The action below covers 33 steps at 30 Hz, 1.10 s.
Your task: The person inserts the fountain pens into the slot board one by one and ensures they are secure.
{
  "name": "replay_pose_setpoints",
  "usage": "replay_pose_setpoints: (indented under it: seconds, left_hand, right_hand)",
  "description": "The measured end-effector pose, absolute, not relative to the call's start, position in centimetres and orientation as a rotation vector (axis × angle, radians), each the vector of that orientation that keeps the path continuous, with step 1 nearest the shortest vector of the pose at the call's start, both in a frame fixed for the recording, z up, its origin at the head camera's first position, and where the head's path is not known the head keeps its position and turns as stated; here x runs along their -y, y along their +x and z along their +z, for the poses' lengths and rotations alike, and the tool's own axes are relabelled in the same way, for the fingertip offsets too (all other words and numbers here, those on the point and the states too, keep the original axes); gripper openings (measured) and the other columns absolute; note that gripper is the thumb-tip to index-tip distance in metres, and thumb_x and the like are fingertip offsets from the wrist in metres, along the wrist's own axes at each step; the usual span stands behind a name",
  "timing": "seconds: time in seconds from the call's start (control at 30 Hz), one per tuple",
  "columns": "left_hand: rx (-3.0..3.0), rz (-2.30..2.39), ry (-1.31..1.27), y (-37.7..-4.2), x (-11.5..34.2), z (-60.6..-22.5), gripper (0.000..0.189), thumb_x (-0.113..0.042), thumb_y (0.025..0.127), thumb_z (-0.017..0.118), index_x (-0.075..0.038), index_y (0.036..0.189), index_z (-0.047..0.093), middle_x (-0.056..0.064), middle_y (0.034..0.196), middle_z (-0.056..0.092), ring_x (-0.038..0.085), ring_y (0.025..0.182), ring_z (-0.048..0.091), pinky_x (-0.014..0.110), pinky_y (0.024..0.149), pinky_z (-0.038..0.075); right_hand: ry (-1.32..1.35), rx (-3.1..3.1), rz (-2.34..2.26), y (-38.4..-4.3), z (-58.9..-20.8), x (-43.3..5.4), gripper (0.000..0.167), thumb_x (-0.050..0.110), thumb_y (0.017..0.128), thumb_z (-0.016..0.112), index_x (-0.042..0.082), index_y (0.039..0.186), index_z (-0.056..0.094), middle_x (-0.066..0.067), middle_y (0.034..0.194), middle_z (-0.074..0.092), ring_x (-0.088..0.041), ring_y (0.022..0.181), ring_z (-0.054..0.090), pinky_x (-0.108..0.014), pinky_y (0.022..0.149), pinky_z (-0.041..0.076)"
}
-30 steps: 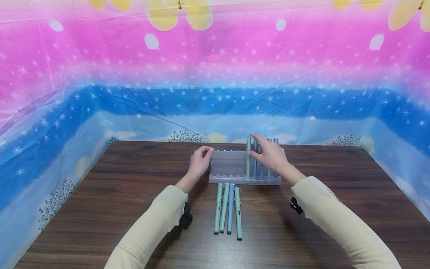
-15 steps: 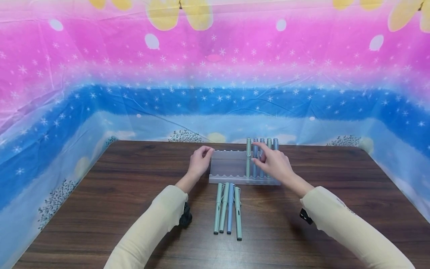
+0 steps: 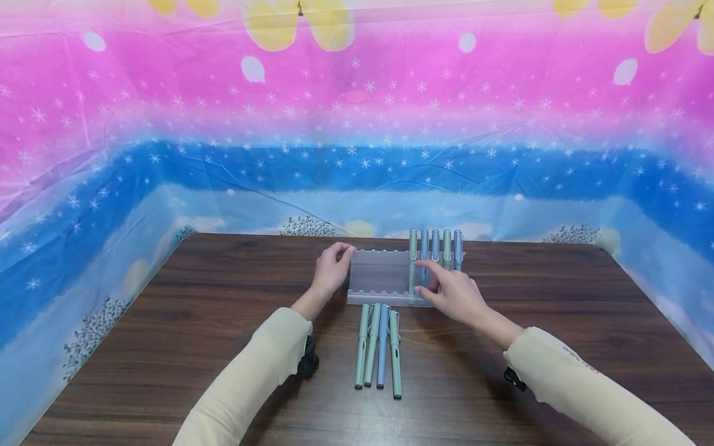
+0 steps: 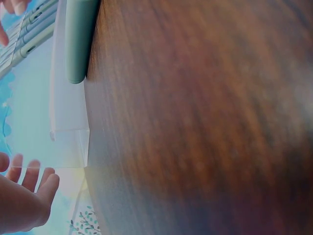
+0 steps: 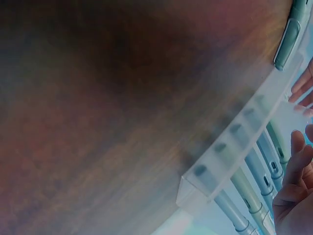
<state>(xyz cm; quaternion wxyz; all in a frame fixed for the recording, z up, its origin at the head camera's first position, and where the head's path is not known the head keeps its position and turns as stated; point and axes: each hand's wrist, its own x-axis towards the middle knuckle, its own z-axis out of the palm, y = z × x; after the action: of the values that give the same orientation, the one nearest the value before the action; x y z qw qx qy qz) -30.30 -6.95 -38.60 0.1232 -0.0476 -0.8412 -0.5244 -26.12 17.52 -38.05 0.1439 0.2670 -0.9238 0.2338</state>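
L hand at 10 o'clock of the clear rack, thumb + fingertips pinching its edge by the top corner; narrow grip. L wrist view: its other fingers spread loosely by the clear panel.

R hand at 4 o'clock of rack centre, holding nothing: thumb & forefinger apart, moderate gap, tips pointing to 9–10 o'clock, near the leftmost green pen. Can't tell if they touch it. R hand covers lower parts of some other pens + the rack's 4 o'clock corner.

Rack sits mid-table, toward the far edge. Five upright pens fill its 3 o'clock half, L to R: green, blue, blue, green, blue; clips to the front. R wrist view: dark pen ends show thru the rack's front lip.

Four loose pens lie at 7 o'clock of rack, capped ends to 12, just beside the lip: green, green, blue, green; last one slightly apart, set nearer 6.

Table dark wood-look; cloth pink/blue w/ snowflakes behind. Sleeves pale yellow, blk strap at L wrist.
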Motion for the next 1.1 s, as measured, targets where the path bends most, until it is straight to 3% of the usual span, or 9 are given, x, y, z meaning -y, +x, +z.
replay_pose_setpoints:
  seconds: [0.63,1.1]
  left_hand:
    - [2.445,-1.550,-0.146,-30.3,6.9,-38.7,0.022,-0.020,0.091,0.050,-0.002,0.099,0.060,0.011,0.098,0.060,0.023,0.094,0.053,0.036,0.082,0.041]
    - [2.445,-1.548,-0.144,-30.3,6.9,-38.6,0.022,-0.020,0.091,0.049,-0.003,0.099,0.061,0.010,0.098,0.060,0.023,0.094,0.053,0.036,0.081,0.041]
  right_hand:
    - [0.726,2.791,0.795,-24.8,-39.2,-17.5,0.032,0.025,0.080,0.065,0.012,0.108,0.058,0.012,0.059,0.050,-0.007,0.044,0.042,-0.024,0.037,0.034]
    - [0.859,2.924,0.967,-24.2,-39.6,-16.5,0.032,0.025,0.083,0.062,0.009,0.110,0.056,0.008,0.059,0.053,-0.008,0.046,0.048,-0.026,0.042,0.038]
